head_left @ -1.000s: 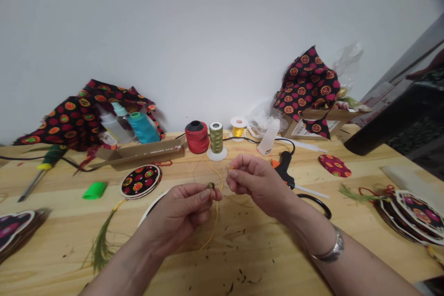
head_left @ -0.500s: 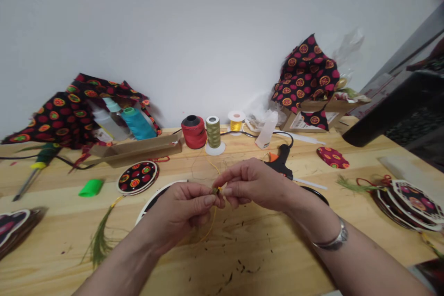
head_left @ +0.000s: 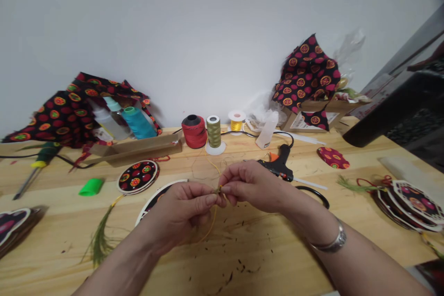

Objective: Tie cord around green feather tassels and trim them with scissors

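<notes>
My left hand [head_left: 192,206] pinches a small olive-green thread bundle [head_left: 217,190] between thumb and forefinger; most of it is hidden by the fingers. Against it, my right hand [head_left: 256,187] has its fingertips closed on a yellow cord [head_left: 212,224] where the cord meets the bundle. The cord hangs in a loop below the hands, and another stretch runs up toward the spools. Behind my left hand lies a fabric-covered disc with a white rim [head_left: 149,208], partly covered by it. Beyond my right wrist is a black glue gun [head_left: 281,164].
Red [head_left: 194,132], olive [head_left: 214,132] and yellow [head_left: 237,125] thread spools stand by the wall. A round patterned piece [head_left: 137,177] with a green tassel [head_left: 101,238] lies left, near a screwdriver [head_left: 31,178]. Stacked discs [head_left: 414,203] sit right. Dark scraps dot the wooden table [head_left: 277,268].
My right fingertips have shifted slightly right and the pinched bundle with them. The left hand stays nearly in place, still gripping.
</notes>
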`<state>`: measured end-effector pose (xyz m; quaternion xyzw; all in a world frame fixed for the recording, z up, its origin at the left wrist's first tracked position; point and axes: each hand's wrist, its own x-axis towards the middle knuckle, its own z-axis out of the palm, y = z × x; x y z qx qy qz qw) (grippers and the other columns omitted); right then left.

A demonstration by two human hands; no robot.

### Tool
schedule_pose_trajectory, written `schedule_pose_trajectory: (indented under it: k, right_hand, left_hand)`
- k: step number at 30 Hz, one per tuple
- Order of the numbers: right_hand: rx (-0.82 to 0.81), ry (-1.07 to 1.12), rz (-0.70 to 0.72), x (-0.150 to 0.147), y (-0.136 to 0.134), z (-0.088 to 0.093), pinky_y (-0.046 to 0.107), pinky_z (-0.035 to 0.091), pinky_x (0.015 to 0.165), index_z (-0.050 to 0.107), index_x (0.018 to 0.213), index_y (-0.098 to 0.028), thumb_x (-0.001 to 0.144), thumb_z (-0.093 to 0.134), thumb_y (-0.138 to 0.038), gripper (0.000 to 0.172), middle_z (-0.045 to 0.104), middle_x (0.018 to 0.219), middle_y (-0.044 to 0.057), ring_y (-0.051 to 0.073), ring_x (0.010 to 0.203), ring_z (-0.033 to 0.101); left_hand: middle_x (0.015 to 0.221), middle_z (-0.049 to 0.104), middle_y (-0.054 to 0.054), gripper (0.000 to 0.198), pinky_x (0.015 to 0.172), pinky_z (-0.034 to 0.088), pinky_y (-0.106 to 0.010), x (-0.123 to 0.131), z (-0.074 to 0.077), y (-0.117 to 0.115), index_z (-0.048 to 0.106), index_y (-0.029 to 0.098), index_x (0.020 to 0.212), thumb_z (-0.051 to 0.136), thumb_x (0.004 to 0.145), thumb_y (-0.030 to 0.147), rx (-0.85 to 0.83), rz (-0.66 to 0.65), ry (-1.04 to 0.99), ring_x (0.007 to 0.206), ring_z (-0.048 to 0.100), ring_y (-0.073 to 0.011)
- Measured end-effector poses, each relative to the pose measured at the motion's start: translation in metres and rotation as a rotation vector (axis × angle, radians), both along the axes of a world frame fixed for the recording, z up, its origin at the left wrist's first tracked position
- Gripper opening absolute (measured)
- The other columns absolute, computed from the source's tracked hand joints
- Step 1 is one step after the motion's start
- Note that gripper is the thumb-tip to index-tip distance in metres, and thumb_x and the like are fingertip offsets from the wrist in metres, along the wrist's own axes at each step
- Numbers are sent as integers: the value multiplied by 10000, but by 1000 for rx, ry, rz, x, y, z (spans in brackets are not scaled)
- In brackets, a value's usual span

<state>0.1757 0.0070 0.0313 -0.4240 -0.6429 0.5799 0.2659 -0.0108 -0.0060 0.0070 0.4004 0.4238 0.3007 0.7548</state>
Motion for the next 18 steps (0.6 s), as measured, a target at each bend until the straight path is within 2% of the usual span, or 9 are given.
schedule_pose_trajectory:
  k: [4, 10, 18]
  right_hand:
    - [12, -54, -37, 1, 2, -3, 219, 386, 519, 578, 737, -153, 731, 499, -115, 88, 553, 562, -29, 78, 512, 465]
    - [17, -46, -74, 1, 3, -5, 216, 375, 523, 568, 749, -153, 728, 471, -87, 118, 547, 567, -31, 77, 514, 465]
    - [13, -59, -83, 0, 4, -3, 203, 364, 522, 563, 738, -149, 737, 474, -91, 106, 536, 559, -38, 68, 510, 454]
  left_hand:
    - [510, 515, 19, 141, 421, 196, -201, -1, -1, 0, 743, 148, 683, 740, 671, 288, 8, -14, -12, 437, 340, -48]
    - [740, 646, -42, 147, 429, 219, -184, 1, 1, 0, 723, 136, 746, 692, 738, 279, 57, -21, -32, 470, 358, -33]
    - [704, 662, -75, 235, 420, 192, -172, 3, 2, -1, 707, 111, 723, 664, 763, 339, 2, 66, -116, 468, 295, -36]
